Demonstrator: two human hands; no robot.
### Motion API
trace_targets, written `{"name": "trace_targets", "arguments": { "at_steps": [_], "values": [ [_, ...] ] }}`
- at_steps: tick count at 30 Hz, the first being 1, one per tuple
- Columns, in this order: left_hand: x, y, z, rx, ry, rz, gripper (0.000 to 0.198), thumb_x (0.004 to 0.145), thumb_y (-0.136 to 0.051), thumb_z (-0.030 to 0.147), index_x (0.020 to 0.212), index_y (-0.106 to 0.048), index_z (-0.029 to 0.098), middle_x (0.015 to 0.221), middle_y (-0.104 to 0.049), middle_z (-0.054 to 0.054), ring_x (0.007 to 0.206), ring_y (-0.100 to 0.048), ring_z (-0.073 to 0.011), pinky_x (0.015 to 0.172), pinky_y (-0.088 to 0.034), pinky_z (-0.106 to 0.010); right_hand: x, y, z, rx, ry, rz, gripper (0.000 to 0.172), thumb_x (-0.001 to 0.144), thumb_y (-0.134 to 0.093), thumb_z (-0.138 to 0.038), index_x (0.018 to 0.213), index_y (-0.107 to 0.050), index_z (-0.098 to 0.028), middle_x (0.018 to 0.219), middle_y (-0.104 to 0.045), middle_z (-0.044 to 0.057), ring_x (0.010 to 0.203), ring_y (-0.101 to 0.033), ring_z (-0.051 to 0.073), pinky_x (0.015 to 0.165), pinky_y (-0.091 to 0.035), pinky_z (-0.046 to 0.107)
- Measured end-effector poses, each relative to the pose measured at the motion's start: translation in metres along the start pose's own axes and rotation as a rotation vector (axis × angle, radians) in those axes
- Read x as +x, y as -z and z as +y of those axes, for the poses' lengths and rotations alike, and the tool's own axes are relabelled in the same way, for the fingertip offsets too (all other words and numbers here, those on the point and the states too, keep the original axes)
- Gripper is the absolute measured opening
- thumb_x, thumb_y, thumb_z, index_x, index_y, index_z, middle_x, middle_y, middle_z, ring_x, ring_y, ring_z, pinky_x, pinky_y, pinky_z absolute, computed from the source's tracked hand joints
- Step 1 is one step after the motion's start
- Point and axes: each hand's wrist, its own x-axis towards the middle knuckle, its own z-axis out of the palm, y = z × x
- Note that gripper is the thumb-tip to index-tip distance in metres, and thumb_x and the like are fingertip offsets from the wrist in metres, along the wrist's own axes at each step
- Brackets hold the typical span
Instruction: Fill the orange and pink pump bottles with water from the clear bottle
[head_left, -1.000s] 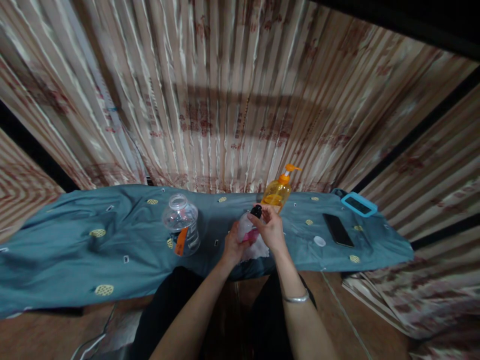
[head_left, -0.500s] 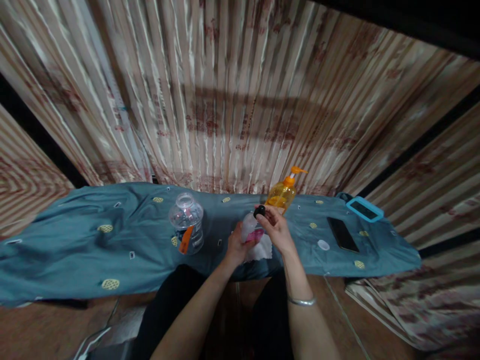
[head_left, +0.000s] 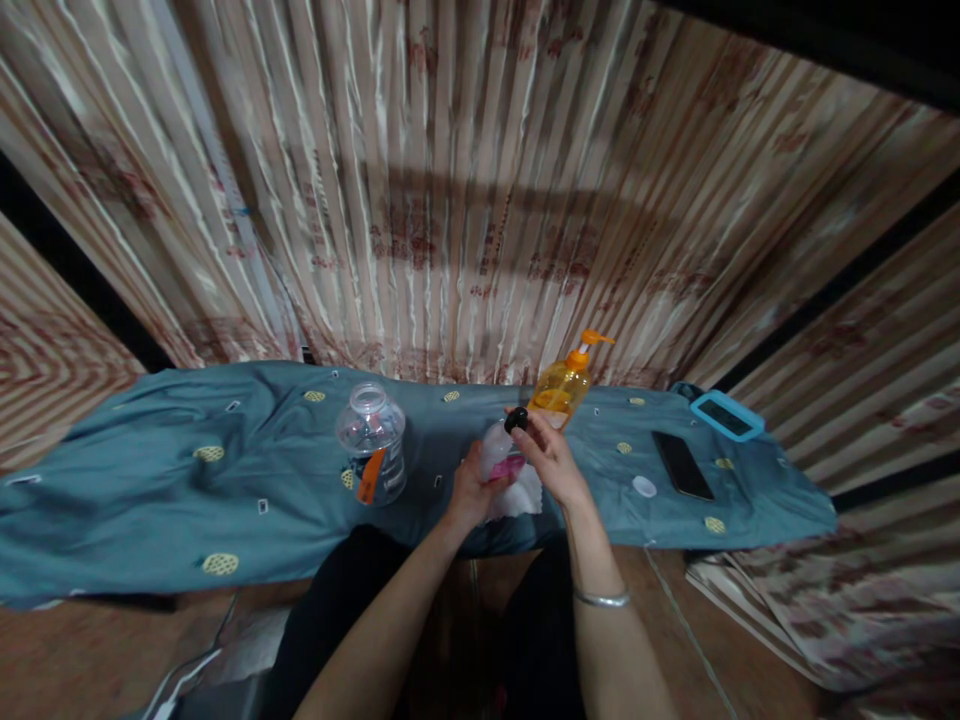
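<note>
My left hand (head_left: 470, 487) is wrapped round a small clear bottle (head_left: 495, 452) with a pink label, in front of me. At its top, the fingers of my right hand (head_left: 553, 460) are closed on a black cap (head_left: 516, 420). A white cloth or tissue (head_left: 525, 495) lies under the bottle. Just behind my right hand stands an orange pump bottle (head_left: 562, 388) with yellow liquid. To the left of my left hand is a large clear plastic bottle (head_left: 373, 445) with an orange and dark label and an open neck.
Right of my hands on the teal cloth-covered table (head_left: 285, 480) lie a round white disc (head_left: 644, 487), a black phone (head_left: 682, 465) and a blue-framed device (head_left: 727, 415). Behind the table hangs a pleated curtain (head_left: 450, 200).
The black cap in my right fingers has tilted and shifted slightly left. Both hands keep their hold, and the whole view has moved a little.
</note>
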Motion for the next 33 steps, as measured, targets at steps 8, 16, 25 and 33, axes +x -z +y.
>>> {"name": "trace_targets", "arguments": {
  "at_steps": [8, 16, 25, 33],
  "values": [
    [-0.001, -0.001, 0.009, 0.041, -0.008, 0.042, 0.041, 0.069, -0.074, 0.029, 0.103, -0.054, 0.018, 0.092, -0.065, -0.002, 0.082, -0.061, -0.0191, 0.075, -0.047, -0.030, 0.003, -0.005, 0.014, 0.030, -0.001, 0.128, 0.029, 0.089, -0.063, -0.034, 0.112, -0.060, -0.018, 0.113, -0.064, 0.006, 0.099, -0.064, 0.022, 0.088, -0.051, 0.046],
    [0.001, -0.001, 0.005, 0.060, -0.027, 0.043, 0.041, 0.068, -0.073, 0.030, 0.103, -0.054, 0.020, 0.092, -0.064, -0.001, 0.085, -0.062, -0.0199, 0.077, -0.047, -0.030, -0.002, 0.000, 0.005, 0.035, 0.032, 0.082, 0.036, 0.088, -0.064, -0.034, 0.120, -0.058, -0.020, 0.124, -0.061, 0.008, 0.112, -0.059, 0.026, 0.097, -0.045, 0.052],
    [0.001, -0.001, 0.010, 0.063, 0.002, 0.064, 0.041, 0.064, -0.077, 0.029, 0.097, -0.055, 0.022, 0.089, -0.065, 0.000, 0.082, -0.062, -0.0201, 0.076, -0.049, -0.032, 0.001, -0.007, 0.009, -0.010, 0.021, 0.181, 0.027, 0.087, -0.066, -0.033, 0.110, -0.062, -0.018, 0.122, -0.061, 0.007, 0.106, -0.061, 0.024, 0.093, -0.048, 0.049],
    [0.001, -0.002, 0.004, 0.063, -0.010, 0.068, 0.045, 0.063, -0.076, 0.030, 0.103, -0.055, 0.022, 0.093, -0.065, 0.000, 0.086, -0.062, -0.0206, 0.080, -0.049, -0.034, -0.001, -0.006, -0.003, -0.050, 0.018, 0.137, 0.034, 0.089, -0.064, -0.034, 0.118, -0.058, -0.019, 0.114, -0.064, 0.006, 0.102, -0.063, 0.023, 0.092, -0.049, 0.049]
  ]
}}
